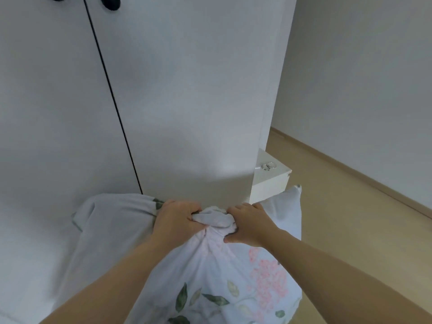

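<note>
Both hands hold the floral pillow [210,274] upright, close in front of the wardrobe [187,101]. Your left hand [177,218] and right hand [250,226] have their fingers curled, pinching the gathered cover at its top edge. Grip level and tight, and shake the filling evenly into the corners.

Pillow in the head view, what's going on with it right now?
A person holds the pillow, in its floral cover, with both hands. The left hand and the right hand each grip the cover's top edge, with the cloth bunched up between them. The pillow is in front of a closed white wardrobe, and a low white stand sits just to the right. This one frame does not show whether the cover is going on or coming off.
</note>
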Tool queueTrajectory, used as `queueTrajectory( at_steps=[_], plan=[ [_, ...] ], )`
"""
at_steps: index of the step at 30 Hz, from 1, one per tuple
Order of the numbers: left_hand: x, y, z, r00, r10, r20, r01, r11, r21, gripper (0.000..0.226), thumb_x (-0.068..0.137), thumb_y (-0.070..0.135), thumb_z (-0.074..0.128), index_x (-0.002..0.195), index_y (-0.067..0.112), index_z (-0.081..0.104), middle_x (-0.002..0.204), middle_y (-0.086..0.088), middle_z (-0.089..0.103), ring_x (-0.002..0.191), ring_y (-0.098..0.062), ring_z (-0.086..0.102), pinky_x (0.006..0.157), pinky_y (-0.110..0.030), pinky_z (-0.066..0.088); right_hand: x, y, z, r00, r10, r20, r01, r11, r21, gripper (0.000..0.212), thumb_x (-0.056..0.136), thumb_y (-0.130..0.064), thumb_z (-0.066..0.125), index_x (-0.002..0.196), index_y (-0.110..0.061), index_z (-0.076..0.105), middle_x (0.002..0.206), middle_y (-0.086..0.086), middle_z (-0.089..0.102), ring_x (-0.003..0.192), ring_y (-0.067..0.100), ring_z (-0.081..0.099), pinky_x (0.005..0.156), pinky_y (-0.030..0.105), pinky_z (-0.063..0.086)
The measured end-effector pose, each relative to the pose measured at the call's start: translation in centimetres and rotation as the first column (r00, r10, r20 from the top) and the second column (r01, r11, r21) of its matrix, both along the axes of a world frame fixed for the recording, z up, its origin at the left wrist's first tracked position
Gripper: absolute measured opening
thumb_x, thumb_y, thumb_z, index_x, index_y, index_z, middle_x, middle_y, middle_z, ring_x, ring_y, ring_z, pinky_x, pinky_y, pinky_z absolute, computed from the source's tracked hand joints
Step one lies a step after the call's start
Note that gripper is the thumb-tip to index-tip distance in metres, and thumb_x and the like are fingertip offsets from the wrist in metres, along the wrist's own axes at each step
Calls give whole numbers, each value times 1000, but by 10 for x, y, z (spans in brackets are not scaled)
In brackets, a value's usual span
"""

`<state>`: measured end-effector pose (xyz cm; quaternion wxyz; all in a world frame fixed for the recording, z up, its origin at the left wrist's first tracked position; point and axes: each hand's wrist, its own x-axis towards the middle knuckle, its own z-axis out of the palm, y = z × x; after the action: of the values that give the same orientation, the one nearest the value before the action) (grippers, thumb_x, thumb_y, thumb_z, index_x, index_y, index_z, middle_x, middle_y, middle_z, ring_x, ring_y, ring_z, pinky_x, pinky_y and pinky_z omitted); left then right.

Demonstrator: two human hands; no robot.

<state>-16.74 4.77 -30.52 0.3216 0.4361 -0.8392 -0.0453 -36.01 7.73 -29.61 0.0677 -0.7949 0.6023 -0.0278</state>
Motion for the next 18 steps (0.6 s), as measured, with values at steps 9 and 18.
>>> queueTrajectory(
  at_steps=[9,18],
  plan=[
    [-91,-3,-22,984,-146,104,152,987,-52,23,60,36,46,44,20,42,49,16,27,43,-2,26,53,-14,17,-90,26,-23,998,-41,-40,44,997,62,31,87,-39,53,106,-14,53,104,8,61,101,27,55,78,34,32],
    [-172,-20,-59,971,-214,110,203,973,106,29,64,50,35,58,22,40,49,11,34,53,-16,42,58,-24,27,-167,28,-49,977,-177,-119,187,980,76,29,90,-40,48,105,-15,53,106,7,62,104,26,55,89,40,37]
  ],
)
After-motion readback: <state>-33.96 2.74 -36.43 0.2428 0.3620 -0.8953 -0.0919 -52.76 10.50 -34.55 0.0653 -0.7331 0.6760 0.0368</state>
